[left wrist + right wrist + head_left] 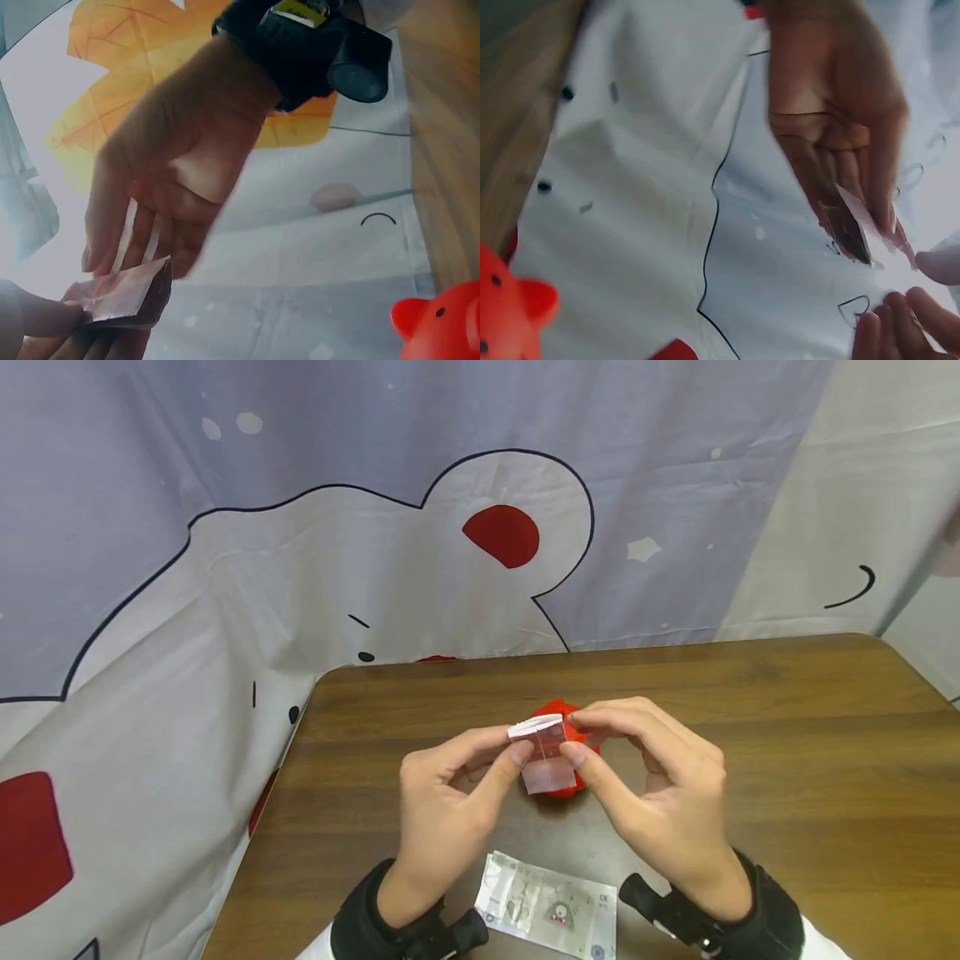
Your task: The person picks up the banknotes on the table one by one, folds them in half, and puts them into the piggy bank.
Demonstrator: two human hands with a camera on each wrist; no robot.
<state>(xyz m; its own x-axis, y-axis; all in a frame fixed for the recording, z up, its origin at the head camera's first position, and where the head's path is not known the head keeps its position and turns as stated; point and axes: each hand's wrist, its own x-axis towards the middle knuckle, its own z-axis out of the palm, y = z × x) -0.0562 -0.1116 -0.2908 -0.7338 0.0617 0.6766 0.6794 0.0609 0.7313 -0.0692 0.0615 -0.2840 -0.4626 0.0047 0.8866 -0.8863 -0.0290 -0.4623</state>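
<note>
In the head view my left hand (453, 810) and right hand (667, 785) meet over the middle of the table. Between them they hold a small pinkish folded banknote (549, 760), its white edges stacked along the top. My left thumb and fingers pinch its left side. The right thumb and fingertips pinch the opposite side. Both wrist views show the folded banknote (124, 292) from other angles, its layers slightly apart. Right behind it, partly covered by the banknote and the right fingers, is a red piggy bank (558, 706), also at a lower corner of each wrist view.
Below the hands, between the two wrists, a pale printed banknote (551, 906) lies flat on the brown wooden table (817, 777). A patterned curtain (300, 568) hangs behind the table's far edge and down its left side. Black camera straps (697, 914) circle the wrists.
</note>
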